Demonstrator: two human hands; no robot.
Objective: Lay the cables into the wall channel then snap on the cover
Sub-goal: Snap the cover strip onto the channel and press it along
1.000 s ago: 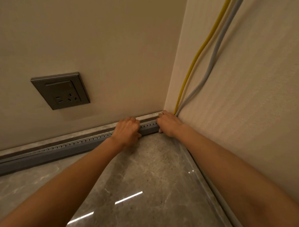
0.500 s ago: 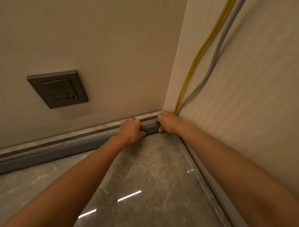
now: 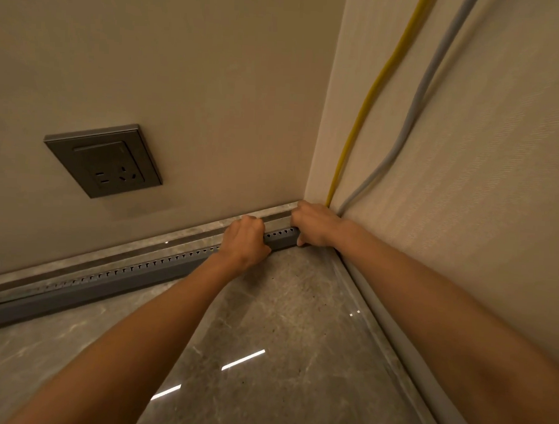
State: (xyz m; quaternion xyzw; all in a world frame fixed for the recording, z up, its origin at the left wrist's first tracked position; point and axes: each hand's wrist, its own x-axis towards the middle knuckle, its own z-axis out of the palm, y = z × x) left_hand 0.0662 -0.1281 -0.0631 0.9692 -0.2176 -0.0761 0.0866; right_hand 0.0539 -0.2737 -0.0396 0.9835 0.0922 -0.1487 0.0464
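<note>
Left hand point(image 3: 243, 239) curls over long grey perforated plastic channel point(image 3: 108, 281), gripping it. Right hand point(image 3: 316, 224) grips channel end at corner, beneath hanging yellow cable point(image 3: 369, 100), pale grey cable point(image 3: 414, 102).

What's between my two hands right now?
Head view: only a short stretch of the grey slotted channel separates left hand and right hand.

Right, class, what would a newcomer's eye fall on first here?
Both hands work in the room corner: left hand and right hand grip the long grey perforated plastic channel low down. A yellow round cable and a pale grey cable run down the right wall into that corner. A dark square wall socket sits on the left wall.
</note>
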